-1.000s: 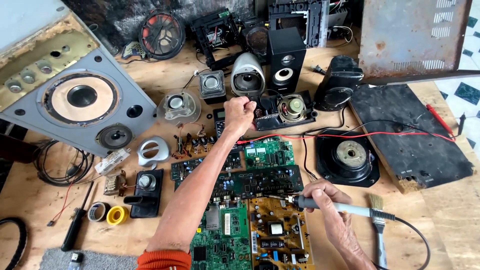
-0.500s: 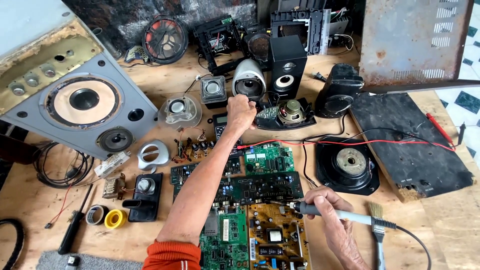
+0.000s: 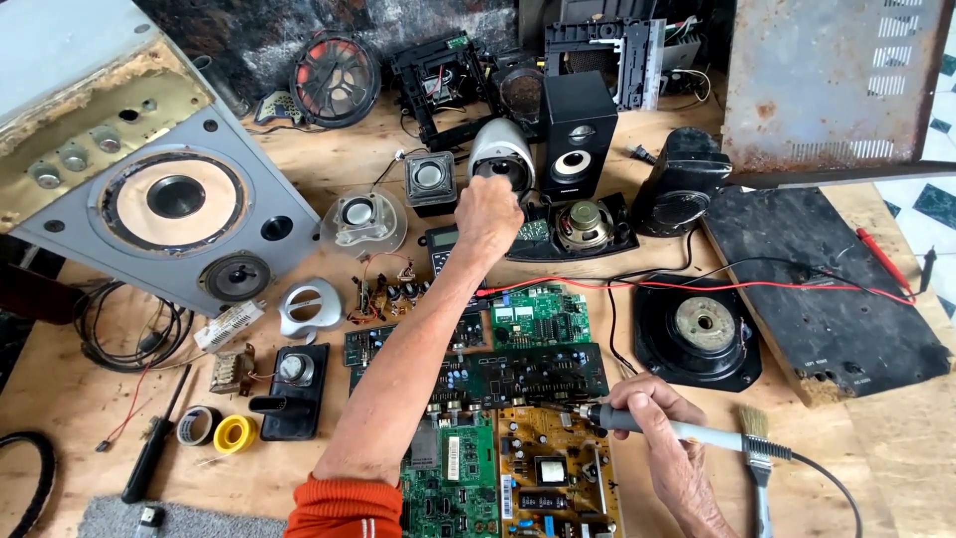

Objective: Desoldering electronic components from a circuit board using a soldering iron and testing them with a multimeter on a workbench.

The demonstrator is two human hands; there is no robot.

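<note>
The left hand (image 3: 488,214) is stretched out over the wooden bench (image 3: 80,418), its fingers clenched against the front of a small grey rounded speaker (image 3: 501,151) that stands just beside the tall black speaker (image 3: 578,134); whether it truly grips the speaker I cannot tell. Nearer the person than the black speaker, the right hand (image 3: 652,408) is wrapped around a grey-handled soldering iron (image 3: 657,426), its tip over a brown circuit board (image 3: 558,473). A paintbrush (image 3: 757,453) lies just beside that hand.

Single head-worn view — looks steeply down and forward across the wooden workbench (image 3: 876,468) from close range; near edge cropped at the wearer's forearms — no second view.
</note>
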